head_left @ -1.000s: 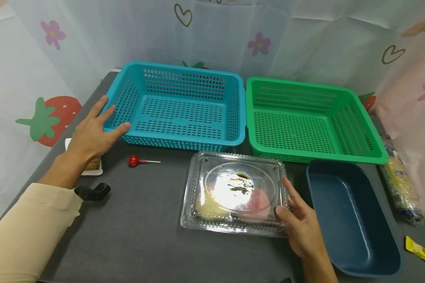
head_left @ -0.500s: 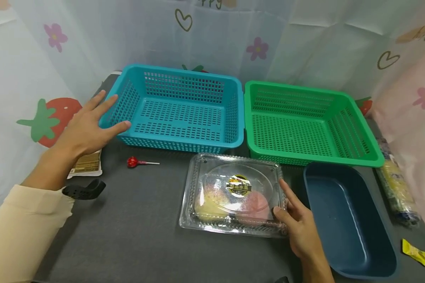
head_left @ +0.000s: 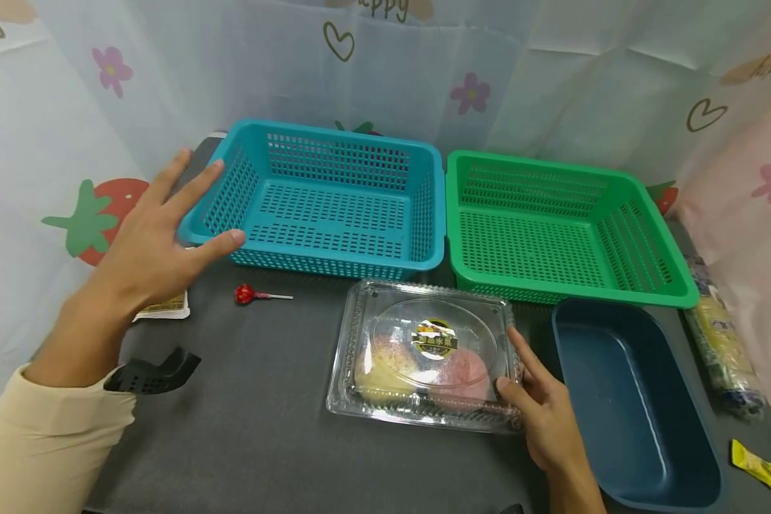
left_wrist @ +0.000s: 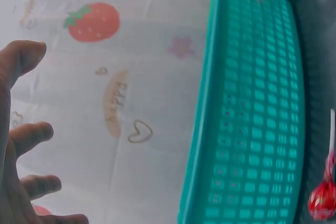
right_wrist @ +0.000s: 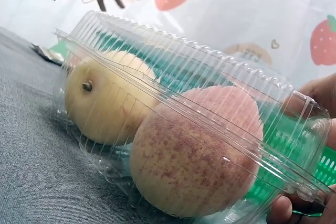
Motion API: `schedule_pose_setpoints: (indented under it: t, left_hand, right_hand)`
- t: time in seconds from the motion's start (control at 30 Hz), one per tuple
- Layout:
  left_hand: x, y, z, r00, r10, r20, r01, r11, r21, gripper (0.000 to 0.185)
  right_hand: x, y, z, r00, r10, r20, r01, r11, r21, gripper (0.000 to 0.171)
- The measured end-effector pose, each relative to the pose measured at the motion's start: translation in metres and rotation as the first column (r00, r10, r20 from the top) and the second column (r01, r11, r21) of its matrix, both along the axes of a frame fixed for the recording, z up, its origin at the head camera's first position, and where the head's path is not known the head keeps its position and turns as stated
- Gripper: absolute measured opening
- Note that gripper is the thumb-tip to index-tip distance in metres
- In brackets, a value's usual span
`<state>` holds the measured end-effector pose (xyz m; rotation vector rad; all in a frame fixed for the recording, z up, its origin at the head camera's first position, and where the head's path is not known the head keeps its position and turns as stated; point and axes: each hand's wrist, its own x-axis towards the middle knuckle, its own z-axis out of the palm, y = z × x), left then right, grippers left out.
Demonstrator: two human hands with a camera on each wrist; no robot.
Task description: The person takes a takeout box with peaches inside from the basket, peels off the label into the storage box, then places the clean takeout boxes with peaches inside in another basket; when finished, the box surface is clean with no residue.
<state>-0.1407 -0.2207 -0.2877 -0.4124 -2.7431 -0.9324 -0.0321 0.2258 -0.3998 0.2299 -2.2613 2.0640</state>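
Holding hand: our right hand (head_left: 547, 414), fingers clamped on the clear rectangular plastic box (head_left: 417, 364).
Box: in front of the blue perforated plastic basket (head_left: 334, 207), two round yellow-pink fruits (right_wrist: 194, 156) already inside; release remains, we judge.
Left hand (head_left: 154, 246): fingers apart, near basket.

A cream sleeve (head_left: 35, 464) comes down behind the left hand (head_left: 157, 246), lightly creased and ending in a broad cuff (head_left: 64, 414). Where the cuff meets the wrist sits a black strap (head_left: 154, 375) (dotted with small holes), its end jutting out on the thumb side. The right hand (head_left: 546, 414) has bare fingers.
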Motion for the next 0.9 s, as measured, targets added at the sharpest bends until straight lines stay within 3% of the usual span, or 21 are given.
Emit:
schedule_pose_setpoints:
  t: [0.17, 0.4, 0.6, 0.9]
  left_hand:
    - [0.014, 0.008, 0.001, 0.998, -0.017, -0.061, 0.020, 0.998, 0.061, 0.077]
    - [0.027, 0.022, -0.005, 0.989, -0.087, -0.123, 0.103, 0.986, 0.132, 0.079]
    - [0.038, 0.035, -0.016, 0.986, -0.132, -0.099, 0.148, 0.974, 0.170, 0.079]
    - [0.044, 0.051, -0.040, 0.981, -0.189, -0.033, 0.192, 0.960, 0.203, 0.079]
  right_hand:
    - [0.001, -0.002, 0.001, 1.000, 0.001, 0.010, -0.001, 1.000, 0.000, 0.063]
    - [0.001, -0.002, 0.001, 1.000, -0.006, 0.005, 0.006, 1.000, -0.005, 0.062]
    - [0.000, -0.002, 0.002, 1.000, -0.015, 0.009, 0.015, 1.000, -0.003, 0.063]
    - [0.001, -0.001, 0.002, 1.000, -0.013, 0.007, 0.014, 1.000, -0.011, 0.062]
